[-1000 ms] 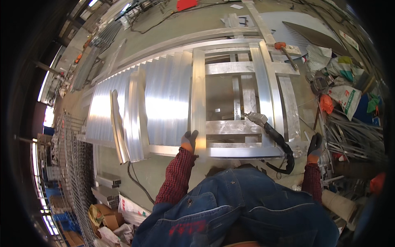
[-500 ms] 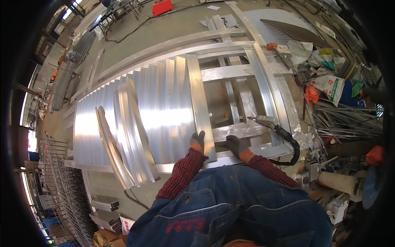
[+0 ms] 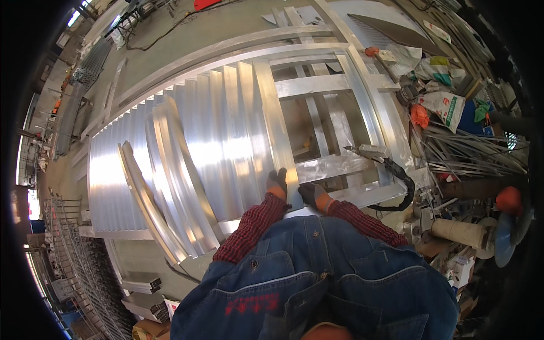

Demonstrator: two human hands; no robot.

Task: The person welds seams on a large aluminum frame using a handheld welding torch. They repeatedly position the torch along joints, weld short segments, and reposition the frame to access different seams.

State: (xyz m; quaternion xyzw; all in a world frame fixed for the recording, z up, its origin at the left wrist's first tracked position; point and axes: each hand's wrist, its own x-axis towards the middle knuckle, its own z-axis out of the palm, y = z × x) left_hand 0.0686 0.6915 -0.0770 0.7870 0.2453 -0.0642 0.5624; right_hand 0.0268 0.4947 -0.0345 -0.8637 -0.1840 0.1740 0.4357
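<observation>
An aluminium slat [image 3: 276, 122] runs away from me across the metal frame, at the right end of a row of overlapping slats [image 3: 195, 122]. My left hand [image 3: 276, 183], in a dark glove, is closed on the left edge of its near end. My right hand [image 3: 313, 195], gloved with an orange cuff, holds the opposite edge, with the fingertips partly hidden. To the right, a grey welding torch [image 3: 372, 151] with a black cable rests on the frame [image 3: 323, 168]. Several loose slats [image 3: 175, 170] lie on top of the row at left.
Bags [image 3: 443, 107], thin metal strips [image 3: 459, 161] and scrap crowd the right side. Wire racks [image 3: 62, 226] stand at the left. An orange-handled tool [image 3: 372, 51] lies at the frame's far right corner. Open gaps show between the frame's bars.
My right hand has moved left from beside the slat onto its right edge. My left hand has slid slightly farther along it. The whole view has shifted a little.
</observation>
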